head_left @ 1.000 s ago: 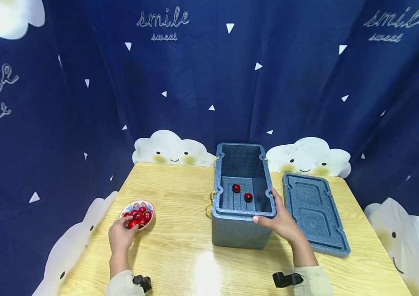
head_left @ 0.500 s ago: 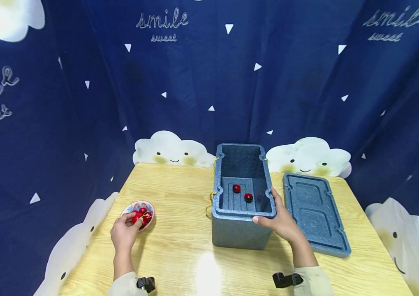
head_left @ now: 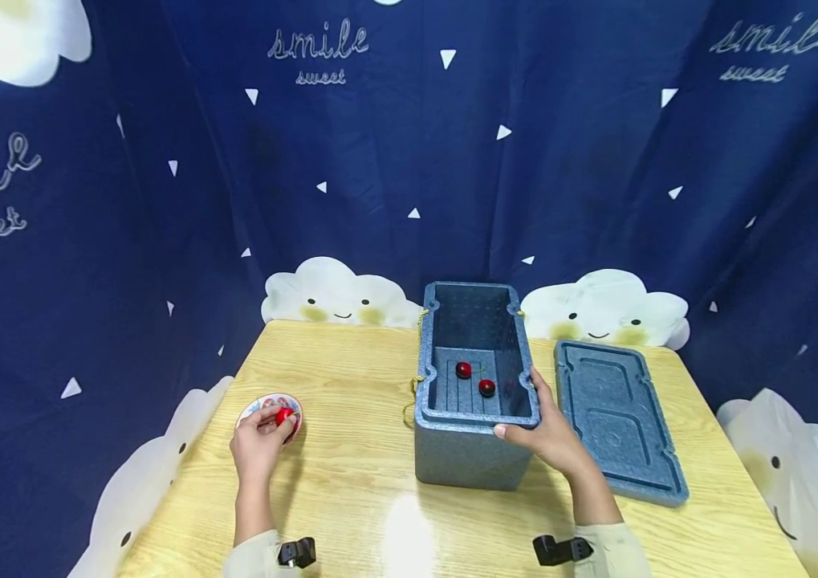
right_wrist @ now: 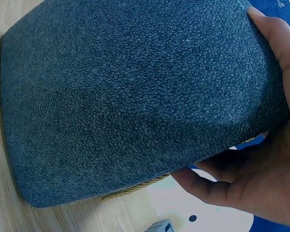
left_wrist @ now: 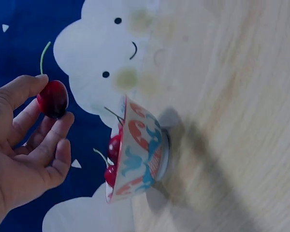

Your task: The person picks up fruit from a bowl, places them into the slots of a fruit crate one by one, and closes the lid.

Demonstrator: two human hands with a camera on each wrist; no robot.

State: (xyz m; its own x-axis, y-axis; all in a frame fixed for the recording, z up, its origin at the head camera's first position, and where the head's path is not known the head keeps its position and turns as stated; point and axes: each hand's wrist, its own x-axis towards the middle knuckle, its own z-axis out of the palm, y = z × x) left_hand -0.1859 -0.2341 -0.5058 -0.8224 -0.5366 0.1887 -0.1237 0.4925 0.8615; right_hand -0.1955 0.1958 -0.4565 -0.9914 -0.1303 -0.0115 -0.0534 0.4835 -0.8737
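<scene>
Between thumb and fingers, my left hand [head_left: 257, 451] pinches a dark red cherry [left_wrist: 53, 98] by its body, its green stem sticking out. The hand is just above a patterned bowl [left_wrist: 144, 154], where more cherries [left_wrist: 114, 148] show over the rim. My right hand [head_left: 555, 433] holds the near right corner of a blue-grey foam box [head_left: 474, 457], thumb at the front rim and fingers along the side. Inside that box, two cherries [head_left: 486, 388] lie apart on the ribbed floor. In the right wrist view, the box's speckled wall [right_wrist: 135, 96] fills most of the picture.
A matching foam lid [head_left: 618, 417] lies on the wooden table [head_left: 351, 369], right of the box. Yellow cord [head_left: 412, 393] hangs along the box's left side. A dark blue curtain [head_left: 380, 144] with white clouds surrounds the table.
My left hand has lifted a cherry from among those in the bowl and shifted slightly up and right. My right hand and the box stay put.
</scene>
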